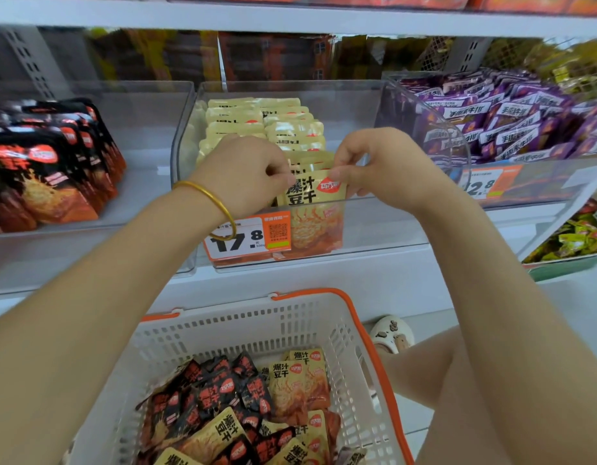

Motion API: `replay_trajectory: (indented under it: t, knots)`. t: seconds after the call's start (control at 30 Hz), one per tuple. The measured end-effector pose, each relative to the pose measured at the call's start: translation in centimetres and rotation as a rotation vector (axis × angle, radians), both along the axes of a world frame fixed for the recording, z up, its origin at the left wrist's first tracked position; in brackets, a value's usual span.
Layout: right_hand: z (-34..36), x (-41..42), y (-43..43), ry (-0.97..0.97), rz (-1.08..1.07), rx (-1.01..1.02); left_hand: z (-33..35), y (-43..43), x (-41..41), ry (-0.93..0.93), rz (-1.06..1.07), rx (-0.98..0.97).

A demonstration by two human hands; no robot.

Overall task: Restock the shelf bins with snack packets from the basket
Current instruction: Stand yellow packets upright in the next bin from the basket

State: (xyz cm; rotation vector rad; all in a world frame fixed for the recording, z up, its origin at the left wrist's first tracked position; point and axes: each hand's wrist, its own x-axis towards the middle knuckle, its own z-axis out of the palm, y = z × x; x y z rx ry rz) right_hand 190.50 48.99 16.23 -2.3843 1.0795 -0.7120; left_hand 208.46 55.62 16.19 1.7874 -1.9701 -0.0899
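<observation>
On the shelf [324,20], at 12 o'clock in the view, stands the middle bin [360,105], a clear one. At 6 o'clock, the basket [243,317] holds a loose mix of black and yellow packets [236,401]. Inside the bin, a row [266,125] of yellow packets stands one behind the other and runs back toward 12 o'clock.

Both hands are at the front of the bin. The left hand [246,176] has its fingers curled and pinches the top left corner of the front packet [310,193]. The right hand [381,162] pinches the top right corner in the same way. So the packet is between the hands, at 3 o'clock from the left one and at 9 o'clock from the right one; neither hand is clearly nearer.

The packet stands upright just behind the front wall of the bin. Its long axis runs from 12 to 6 o'clock, its top edge points to 12, and its printed face looks toward the person. I judge that it needs only to be settled down and released.
</observation>
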Motion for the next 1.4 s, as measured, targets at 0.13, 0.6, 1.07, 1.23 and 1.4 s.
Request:
replay_trajectory:
  t: [0.13, 0.6, 1.07, 1.23, 1.4]
  knots:
    - [-0.3, -0.1, -0.1, -0.05, -0.014, 0.124, -0.3, 0.1, -0.2, -0.004, 0.011, -0.03]
    - [-2.2, -0.3, -0.3, -0.155, -0.031, 0.119, -1.5, 0.1, -0.2, 0.152, 0.045, -0.16]
    - [-2.5, 0.4, -0.2, -0.087, -0.008, -0.011, -1.6, 0.9, -0.3, -0.115, 0.037, -0.185]
    - [-3.0, 0.5, 0.6, -0.109, -0.028, -0.053, -2.3, 1.4, -0.3, -0.233, -0.013, -0.31]
    - [-4.0, 0.4, 2.1, -0.12, -0.233, -0.373, -3.1, 2.5, 0.0, -0.279, -0.001, -0.426]
